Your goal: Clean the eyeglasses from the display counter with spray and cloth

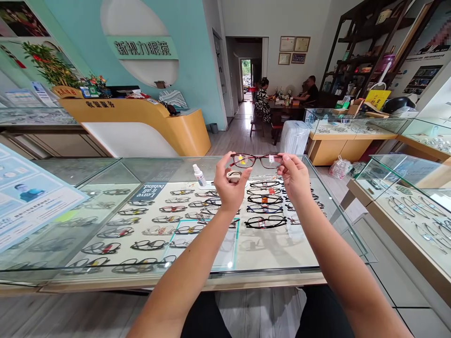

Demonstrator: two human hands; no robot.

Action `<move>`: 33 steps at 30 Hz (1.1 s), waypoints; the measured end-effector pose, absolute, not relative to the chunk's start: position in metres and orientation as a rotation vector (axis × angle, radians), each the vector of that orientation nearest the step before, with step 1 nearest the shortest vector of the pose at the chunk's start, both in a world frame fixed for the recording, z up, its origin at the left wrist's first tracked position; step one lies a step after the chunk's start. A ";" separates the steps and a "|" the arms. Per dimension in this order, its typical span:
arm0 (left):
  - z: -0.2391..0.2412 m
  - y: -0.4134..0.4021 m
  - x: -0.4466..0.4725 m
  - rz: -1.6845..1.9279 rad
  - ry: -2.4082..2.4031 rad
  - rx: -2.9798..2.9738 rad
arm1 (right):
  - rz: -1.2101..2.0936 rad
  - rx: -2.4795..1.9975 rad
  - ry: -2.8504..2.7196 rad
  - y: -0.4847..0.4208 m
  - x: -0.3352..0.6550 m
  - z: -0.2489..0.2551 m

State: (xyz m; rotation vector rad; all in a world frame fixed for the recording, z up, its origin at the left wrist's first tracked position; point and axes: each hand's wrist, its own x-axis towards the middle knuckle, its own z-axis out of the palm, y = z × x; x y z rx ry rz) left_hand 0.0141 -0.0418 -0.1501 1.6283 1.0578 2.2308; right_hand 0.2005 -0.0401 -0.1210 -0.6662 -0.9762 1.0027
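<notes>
Spectacles (256, 161), dark red frame, stickers on both lenses: held at centre frame, above the glass display surface (275, 253). Left hand (229, 187): fingers pinched on the left rim end, small beige object (233, 176) tucked under the thumb. Right hand (295, 180): fingers pinched on the right rim end. Judged light, thin, fragile at the hinges, with lenses that smear, so grip the rim ends only. Spray bottle (199, 175) stands just left of the left hand. Display frames (266, 221) lie in rows under the glass.
</notes>
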 end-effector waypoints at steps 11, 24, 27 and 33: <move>-0.138 -0.043 0.012 2.022 0.831 1.420 | 0.924 -0.808 -0.947 -0.041 0.202 -0.124; -0.135 -0.042 0.013 1.968 0.738 1.308 | 1.048 -0.764 -0.898 -0.041 0.199 -0.122; -0.128 -0.043 0.011 1.797 0.688 1.066 | 1.082 -0.692 -0.967 -0.038 0.202 -0.126; -0.116 -0.040 0.005 1.266 0.528 0.733 | 0.562 -0.731 -1.542 -0.049 0.199 -0.127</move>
